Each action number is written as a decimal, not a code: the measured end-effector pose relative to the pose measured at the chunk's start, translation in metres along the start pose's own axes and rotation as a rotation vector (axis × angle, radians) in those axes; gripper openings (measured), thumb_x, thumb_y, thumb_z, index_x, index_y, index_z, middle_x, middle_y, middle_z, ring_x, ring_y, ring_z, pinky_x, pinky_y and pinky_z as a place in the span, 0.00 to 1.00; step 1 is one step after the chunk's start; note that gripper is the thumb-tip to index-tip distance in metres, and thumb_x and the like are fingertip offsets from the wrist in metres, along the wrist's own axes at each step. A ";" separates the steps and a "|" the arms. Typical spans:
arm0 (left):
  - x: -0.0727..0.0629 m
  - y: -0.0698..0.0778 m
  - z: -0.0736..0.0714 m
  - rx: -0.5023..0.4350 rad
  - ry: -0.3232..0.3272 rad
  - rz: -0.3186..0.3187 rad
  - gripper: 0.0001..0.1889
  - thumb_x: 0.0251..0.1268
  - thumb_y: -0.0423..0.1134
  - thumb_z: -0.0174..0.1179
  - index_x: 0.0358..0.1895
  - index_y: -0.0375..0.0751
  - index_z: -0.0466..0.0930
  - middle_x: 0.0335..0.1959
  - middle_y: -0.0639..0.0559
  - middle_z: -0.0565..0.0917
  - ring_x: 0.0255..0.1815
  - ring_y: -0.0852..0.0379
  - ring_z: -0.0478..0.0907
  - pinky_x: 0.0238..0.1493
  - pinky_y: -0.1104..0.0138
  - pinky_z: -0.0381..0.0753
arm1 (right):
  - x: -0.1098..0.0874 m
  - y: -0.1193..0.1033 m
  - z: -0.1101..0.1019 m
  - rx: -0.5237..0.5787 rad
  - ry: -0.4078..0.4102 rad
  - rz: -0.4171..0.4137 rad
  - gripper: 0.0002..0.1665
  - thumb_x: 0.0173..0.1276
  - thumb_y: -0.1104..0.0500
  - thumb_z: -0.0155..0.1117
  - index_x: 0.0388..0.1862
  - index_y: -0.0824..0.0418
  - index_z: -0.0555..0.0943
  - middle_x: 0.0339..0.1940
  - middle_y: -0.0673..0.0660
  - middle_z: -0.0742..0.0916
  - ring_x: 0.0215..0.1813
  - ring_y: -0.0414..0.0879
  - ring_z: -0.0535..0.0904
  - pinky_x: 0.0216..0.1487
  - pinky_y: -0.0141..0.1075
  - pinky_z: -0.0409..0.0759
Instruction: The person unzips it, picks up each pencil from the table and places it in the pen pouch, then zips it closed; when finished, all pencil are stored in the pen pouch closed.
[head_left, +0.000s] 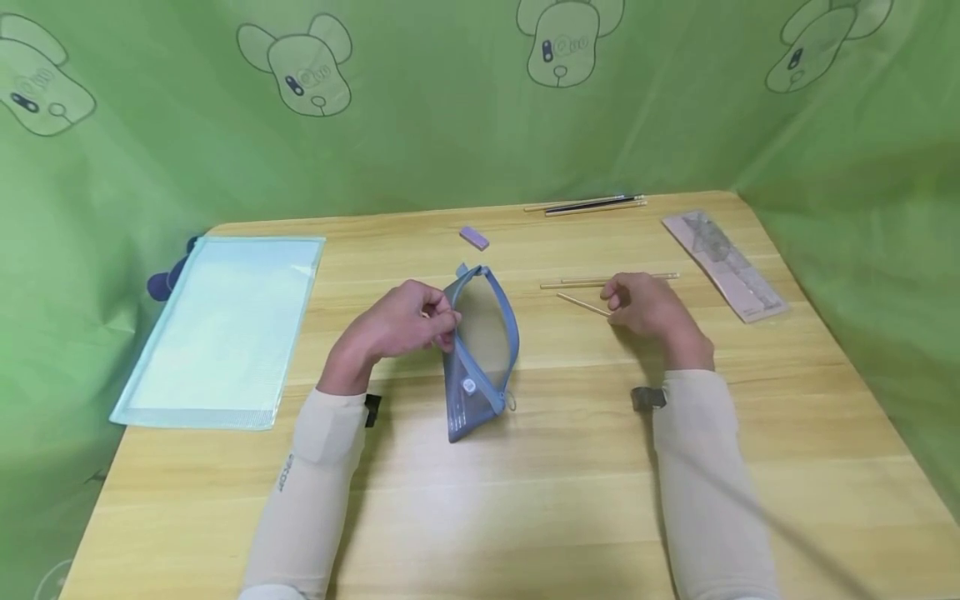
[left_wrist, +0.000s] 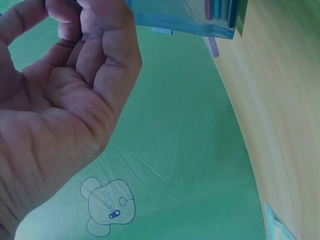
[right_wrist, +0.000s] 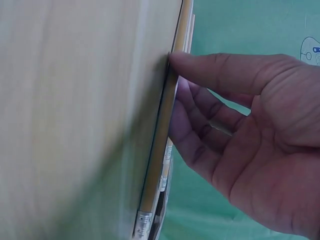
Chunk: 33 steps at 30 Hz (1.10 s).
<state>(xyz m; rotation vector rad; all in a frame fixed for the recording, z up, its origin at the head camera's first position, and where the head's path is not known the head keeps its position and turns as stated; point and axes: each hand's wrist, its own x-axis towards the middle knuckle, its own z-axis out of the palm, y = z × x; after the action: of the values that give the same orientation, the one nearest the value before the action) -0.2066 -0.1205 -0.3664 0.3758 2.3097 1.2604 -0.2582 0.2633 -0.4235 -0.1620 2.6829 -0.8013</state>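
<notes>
Blue pouch (head_left: 472, 373) gaping near the centre of the table (head_left: 555, 483), my left hand (head_left: 408, 321) pinched its rim while my right hand (head_left: 648, 308) pinched 1 pencil (head_left: 581, 303) that, I judged, could roll if that hold slackened.

Shows glossy wood grain on the table (head_left: 555, 500), sheer mesh on the pouch (head_left: 463, 400) at centre, smooth plastic on the folder (head_left: 225, 325) at left, wood and shiny metal on the pencil (right_wrist: 159, 145).

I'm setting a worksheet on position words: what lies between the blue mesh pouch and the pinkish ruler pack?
In the head view, the right hand is there, pinching a pencil, with two more pencils just beyond it.
</notes>
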 end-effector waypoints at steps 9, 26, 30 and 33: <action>-0.002 0.006 -0.006 0.021 0.019 0.022 0.12 0.81 0.38 0.59 0.38 0.34 0.84 0.36 0.41 0.93 0.46 0.39 0.92 0.40 0.66 0.82 | 0.003 -0.011 -0.003 0.023 -0.041 -0.052 0.16 0.70 0.68 0.73 0.55 0.67 0.83 0.46 0.61 0.86 0.51 0.55 0.79 0.61 0.50 0.78; -0.005 0.004 -0.002 0.020 0.000 0.030 0.12 0.81 0.37 0.59 0.36 0.34 0.84 0.37 0.39 0.92 0.46 0.35 0.91 0.51 0.50 0.89 | 0.001 -0.018 0.009 0.023 -0.065 -0.092 0.12 0.69 0.66 0.74 0.49 0.65 0.85 0.39 0.56 0.85 0.45 0.50 0.78 0.51 0.41 0.78; -0.004 0.000 0.002 0.020 0.004 0.037 0.13 0.81 0.37 0.59 0.35 0.35 0.85 0.36 0.39 0.92 0.45 0.36 0.91 0.52 0.52 0.89 | -0.001 -0.015 0.013 0.024 -0.062 -0.093 0.12 0.69 0.66 0.74 0.50 0.65 0.85 0.39 0.57 0.85 0.45 0.50 0.79 0.51 0.41 0.79; -0.005 0.000 0.002 0.006 0.004 0.032 0.13 0.81 0.37 0.59 0.36 0.35 0.85 0.36 0.40 0.92 0.44 0.36 0.91 0.54 0.50 0.90 | -0.001 -0.014 0.016 0.026 -0.060 -0.095 0.12 0.68 0.66 0.75 0.49 0.66 0.85 0.39 0.56 0.85 0.44 0.49 0.80 0.50 0.40 0.80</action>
<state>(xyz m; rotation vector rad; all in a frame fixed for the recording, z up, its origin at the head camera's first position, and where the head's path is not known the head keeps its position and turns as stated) -0.2012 -0.1209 -0.3661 0.4146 2.3203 1.2710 -0.2517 0.2435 -0.4276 -0.3045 2.6240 -0.8454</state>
